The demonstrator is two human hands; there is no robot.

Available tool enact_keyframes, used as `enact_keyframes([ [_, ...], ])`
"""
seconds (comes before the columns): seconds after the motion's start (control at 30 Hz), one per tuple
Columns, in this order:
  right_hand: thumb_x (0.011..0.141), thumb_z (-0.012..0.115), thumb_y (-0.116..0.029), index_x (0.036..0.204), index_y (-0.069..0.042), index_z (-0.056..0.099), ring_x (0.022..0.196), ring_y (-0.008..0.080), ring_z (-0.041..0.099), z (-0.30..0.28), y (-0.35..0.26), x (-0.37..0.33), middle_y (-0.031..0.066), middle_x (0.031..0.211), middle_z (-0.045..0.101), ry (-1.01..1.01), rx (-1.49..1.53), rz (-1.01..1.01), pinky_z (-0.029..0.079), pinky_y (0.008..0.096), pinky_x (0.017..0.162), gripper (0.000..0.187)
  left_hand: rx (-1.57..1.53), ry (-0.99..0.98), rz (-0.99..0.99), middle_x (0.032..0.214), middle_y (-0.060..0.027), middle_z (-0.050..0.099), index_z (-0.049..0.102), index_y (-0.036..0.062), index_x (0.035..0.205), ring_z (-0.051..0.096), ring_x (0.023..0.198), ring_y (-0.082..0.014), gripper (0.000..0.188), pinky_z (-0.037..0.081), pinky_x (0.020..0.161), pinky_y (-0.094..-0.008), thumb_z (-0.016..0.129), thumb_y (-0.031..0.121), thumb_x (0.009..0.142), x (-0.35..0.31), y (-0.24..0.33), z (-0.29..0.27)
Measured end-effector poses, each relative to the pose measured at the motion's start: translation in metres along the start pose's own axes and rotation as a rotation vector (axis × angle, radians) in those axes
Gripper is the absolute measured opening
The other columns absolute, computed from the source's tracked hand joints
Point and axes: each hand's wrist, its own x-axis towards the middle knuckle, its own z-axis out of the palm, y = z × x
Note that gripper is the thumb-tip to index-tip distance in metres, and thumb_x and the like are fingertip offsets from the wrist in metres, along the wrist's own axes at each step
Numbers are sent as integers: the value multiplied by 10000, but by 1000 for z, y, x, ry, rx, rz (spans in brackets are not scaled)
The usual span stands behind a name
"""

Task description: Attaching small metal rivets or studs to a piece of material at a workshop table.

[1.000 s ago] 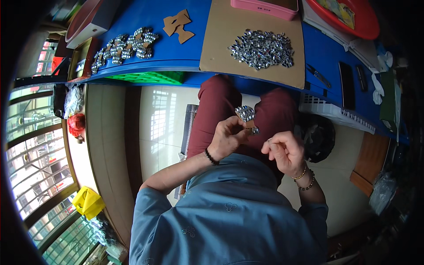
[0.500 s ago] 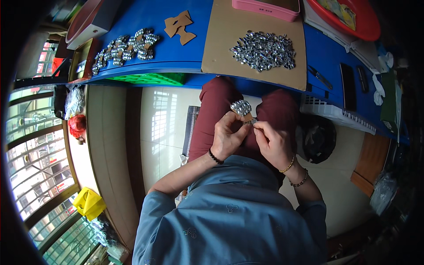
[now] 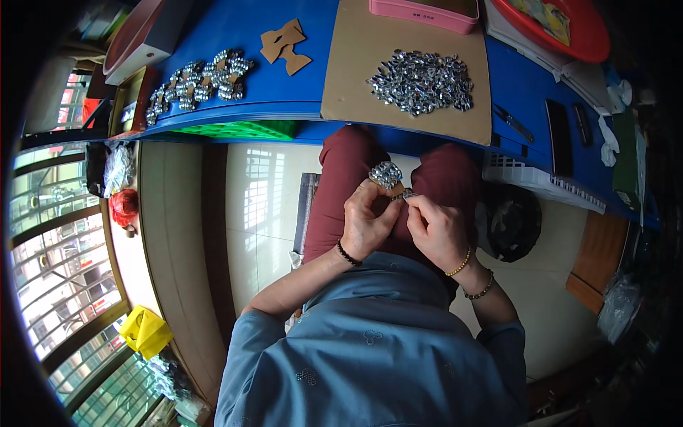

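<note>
Above my lap, my left hand (image 3: 366,225) pinches a brown bow-shaped card (image 3: 398,190) between thumb and fingers. Silver gem-like beads (image 3: 385,173) cover its upper end, and some silver shows at the lower end too. My right hand (image 3: 439,232) has thumb and forefinger pressed together at that lower end, on a small silver bead. The fingertips partly hide the bead and how it sits on the card. On the table ahead, a pile of loose silver beads (image 3: 421,82) lies on a tan board (image 3: 341,92).
Several bare brown bow-shaped cards (image 3: 293,58) and a cluster of beaded ones (image 3: 186,84) lie on the blue table (image 3: 299,92). Tweezers (image 3: 514,122), a dark phone (image 3: 559,139) and a red basin (image 3: 594,35) are at right. A pink tray (image 3: 420,13) stands at the back.
The card's beaded end has tilted slightly in my left hand. My right fingertips have shifted a little at the lower end. The whole view has moved slightly.
</note>
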Motion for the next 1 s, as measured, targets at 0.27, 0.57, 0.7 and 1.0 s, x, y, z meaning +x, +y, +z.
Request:
enact_keyframes([
  [0.27,766,549,1,792,-27,536,542,293,574,7,1,3,146,623,563,-29,-18,59,436,338,459,40,135,35,189,783,-113,575,545,-8,768,574,710,-224,148,457,636,-286,630,-54,656,-5,-2,5],
  [0.57,820,548,-41,818,-4,540,504,96,503,-29,27,8,34,590,535,138,171,243,369,227,448,38,189,-168,215,776,-114,545,565,2,752,543,694,-245,120,444,617,-304,625,-60,669,3,11,-4],
  [0.7,831,550,-60,811,1,546,509,38,446,-29,36,2,-20,587,502,-8,423,273,333,182,455,64,119,-286,185,766,-111,531,549,-2,785,535,694,-243,131,440,629,-304,604,-70,688,2,8,-2],
  [1.0,852,533,-132,815,-41,588,513,18,382,-48,63,-4,-51,599,454,27,974,680,306,175,452,113,-8,-344,38,756,-107,514,521,1,843,531,724,-250,183,428,660,-299,553,-114,703,-2,-2,-5],
])
